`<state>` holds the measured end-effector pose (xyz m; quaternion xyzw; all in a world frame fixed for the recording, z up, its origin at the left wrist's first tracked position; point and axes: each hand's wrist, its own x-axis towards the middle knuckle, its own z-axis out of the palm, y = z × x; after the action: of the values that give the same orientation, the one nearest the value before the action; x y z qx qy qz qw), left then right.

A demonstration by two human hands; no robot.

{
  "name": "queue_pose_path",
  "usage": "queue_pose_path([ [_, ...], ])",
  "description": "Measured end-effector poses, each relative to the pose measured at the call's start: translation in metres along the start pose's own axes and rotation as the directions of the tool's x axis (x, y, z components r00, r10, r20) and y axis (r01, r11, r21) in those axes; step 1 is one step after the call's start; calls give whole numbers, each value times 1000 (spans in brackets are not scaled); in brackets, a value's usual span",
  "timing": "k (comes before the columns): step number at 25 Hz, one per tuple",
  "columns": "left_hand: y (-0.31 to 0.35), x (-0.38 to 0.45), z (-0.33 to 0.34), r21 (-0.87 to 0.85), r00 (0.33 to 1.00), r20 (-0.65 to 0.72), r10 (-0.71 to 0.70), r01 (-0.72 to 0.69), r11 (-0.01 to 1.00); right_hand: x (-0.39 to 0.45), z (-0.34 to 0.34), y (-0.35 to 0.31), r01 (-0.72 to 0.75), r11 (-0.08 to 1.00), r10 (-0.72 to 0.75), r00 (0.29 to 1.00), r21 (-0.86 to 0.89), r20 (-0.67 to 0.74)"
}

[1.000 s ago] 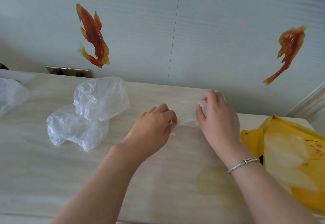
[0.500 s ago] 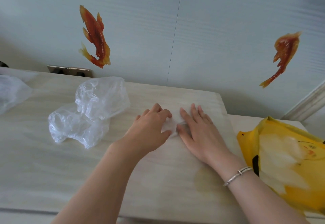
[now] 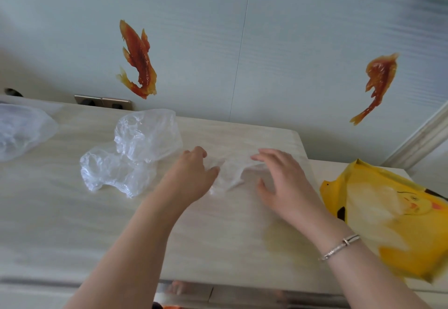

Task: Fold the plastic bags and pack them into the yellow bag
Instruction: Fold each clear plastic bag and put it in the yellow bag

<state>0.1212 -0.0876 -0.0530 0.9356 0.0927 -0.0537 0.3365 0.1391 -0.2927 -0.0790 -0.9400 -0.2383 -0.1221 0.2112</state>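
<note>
Worktop of pale wood grain carries three clear plastic bags. A crumpled clear bag lies left of the hands toward the back edge, close beside the left hand but apart from it. Another clear bag sits at the far left edge, partly cut off. The third, a thin clear bag, lies near the back right corner between the two hands. The left hand has its fingers curled and pinches the left end of this bag; the right hand hovers over its right part with fingers spread and loosely bent, and whether it touches the plastic cannot be told. One yellow bag with a cartoon face lies flat at the right edge, well apart from the hands. A bracelet circles the right wrist. Two orange fish stickers are on the wall behind, and a double socket sits at the back edge.
</note>
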Motion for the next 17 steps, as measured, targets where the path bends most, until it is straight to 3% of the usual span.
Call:
queue_pose_path([
  [3, 6, -7, 5, -94, 997, -6, -77, 76, 993, -15, 2, -12, 79, 996, -77, 996, -42, 55],
  [5, 15, -16, 8, -245, 992, 48, -117, 125, 961, -23, 5, -18, 101, 993, -96, 992, -64, 78],
  [8, 33, -33, 11, -488, 974, 185, -133, 209, 847, -29, 4, -16, 73, 994, -68, 996, -76, 65],
  [10, 39, -40, 15, -539, 970, 228, -79, 194, 820, -32, -1, -14, 23, 999, -21, 998, -42, 51],
  [13, 36, -40, 23, -454, 992, 126, 23, 37, 890, -36, -9, -11, -52, 996, 49, 998, 73, 37],
  [15, 31, -35, 29, -215, 994, 4, 110, -107, 971, -37, -14, -9, -94, 983, 87, 995, 156, 55],
  [17, 29, -32, 33, -61, 983, -25, 181, -182, 981, -35, -16, -6, -158, 964, 142, 986, 216, 86],
])
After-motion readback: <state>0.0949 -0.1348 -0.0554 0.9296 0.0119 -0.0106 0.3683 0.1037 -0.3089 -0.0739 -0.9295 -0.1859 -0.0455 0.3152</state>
